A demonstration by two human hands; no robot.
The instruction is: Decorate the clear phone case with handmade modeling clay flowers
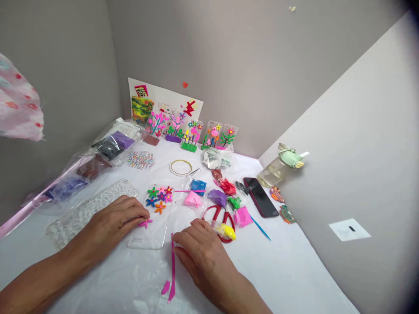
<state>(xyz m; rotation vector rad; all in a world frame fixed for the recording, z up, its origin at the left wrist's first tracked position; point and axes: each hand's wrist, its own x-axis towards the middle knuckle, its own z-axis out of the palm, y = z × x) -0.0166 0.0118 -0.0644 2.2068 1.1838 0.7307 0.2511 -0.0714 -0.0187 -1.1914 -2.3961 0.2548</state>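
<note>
Left hand [109, 218] has its fingers curled and close together at one edge of a small pink clay flower [145, 223]; whether they pinch it, I cannot tell. This flower is on the lower part of a clear plastic phone case [149, 238], lying flat on the white-covered table [108, 283]. Right hand [204, 250] is bent to the right of the case, thumb and forefinger tips at a long pink plastic tool [173, 266]; how firmly they hold it, I cannot tell. Near the tool's lower end is a small pink clay piece [165, 287]. On the case's upper part are several colourful clay flowers [160, 196]. Left of the case lies a textured transparent case [94, 209]; to its right are red-handled scissors [214, 213], and beyond it, a round tape roll [181, 167].
</note>
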